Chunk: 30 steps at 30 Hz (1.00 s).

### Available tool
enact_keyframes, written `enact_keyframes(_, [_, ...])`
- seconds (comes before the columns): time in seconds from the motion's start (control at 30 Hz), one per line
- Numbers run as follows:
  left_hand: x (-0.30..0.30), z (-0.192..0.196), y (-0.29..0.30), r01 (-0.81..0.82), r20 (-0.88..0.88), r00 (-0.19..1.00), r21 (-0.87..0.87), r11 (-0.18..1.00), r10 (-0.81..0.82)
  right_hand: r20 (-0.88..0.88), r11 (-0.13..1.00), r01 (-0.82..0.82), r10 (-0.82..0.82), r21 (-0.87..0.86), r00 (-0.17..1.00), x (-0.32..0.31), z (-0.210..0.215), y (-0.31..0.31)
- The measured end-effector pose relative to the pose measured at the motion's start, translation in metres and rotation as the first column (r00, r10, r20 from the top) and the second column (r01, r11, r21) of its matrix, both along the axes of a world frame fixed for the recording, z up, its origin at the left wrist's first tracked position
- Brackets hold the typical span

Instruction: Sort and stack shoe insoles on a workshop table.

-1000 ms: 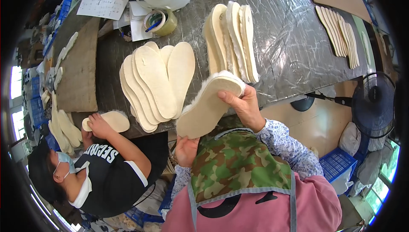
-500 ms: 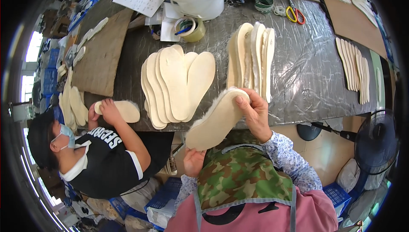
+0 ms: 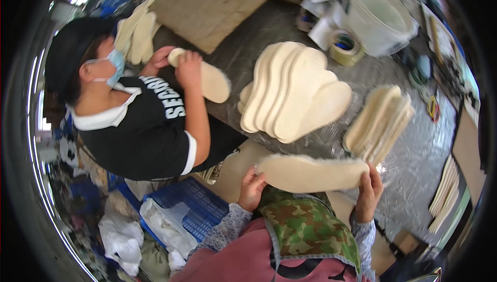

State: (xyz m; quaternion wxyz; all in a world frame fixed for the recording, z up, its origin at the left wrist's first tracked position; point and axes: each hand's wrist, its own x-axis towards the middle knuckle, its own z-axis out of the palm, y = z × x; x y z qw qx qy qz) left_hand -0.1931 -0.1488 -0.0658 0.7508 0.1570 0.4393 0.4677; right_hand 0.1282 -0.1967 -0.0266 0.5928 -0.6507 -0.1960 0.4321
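The dark bench (image 3: 248,31) here carries a fanned insole pile (image 3: 295,95) and a fleecy stack (image 3: 380,121); by its near edge, the left hand (image 3: 251,190) and right hand (image 3: 369,191) pinch one insole (image 3: 313,174) at its two ends, near the camouflage apron (image 3: 310,225), and a slack grip either side could, I reckon, tip it floorward
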Motion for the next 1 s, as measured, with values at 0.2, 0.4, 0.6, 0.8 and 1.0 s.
enact_keyframes(0.2, [-0.017,0.027,0.027,-0.001,0.014,1.000,0.086,0.996,0.000,-0.300,0.997,-0.072,0.072,0.011,0.951,-0.013,0.001,0.015])
enact_keyframes(0.4, [-0.034,0.028,0.036,0.044,0.075,0.996,0.080,0.996,-0.050,-0.250,0.955,-0.289,0.264,-0.067,0.932,-0.016,-0.024,0.017])
enact_keyframes(0.6, [-0.026,0.039,0.053,0.013,0.075,0.997,0.078,0.997,-0.019,-0.310,0.992,-0.099,0.070,-0.079,0.948,-0.029,0.003,0.023])
enact_keyframes(0.8, [0.015,0.084,0.107,0.017,-0.158,0.987,0.249,0.968,0.023,-0.356,0.884,-0.394,0.294,-0.251,0.887,-0.004,0.027,0.013])
enact_keyframes(1.0, [0.100,0.127,0.117,0.570,-0.320,0.821,0.472,0.672,-0.472,-0.029,0.747,-0.665,0.664,-0.020,0.747,0.000,0.067,0.019])
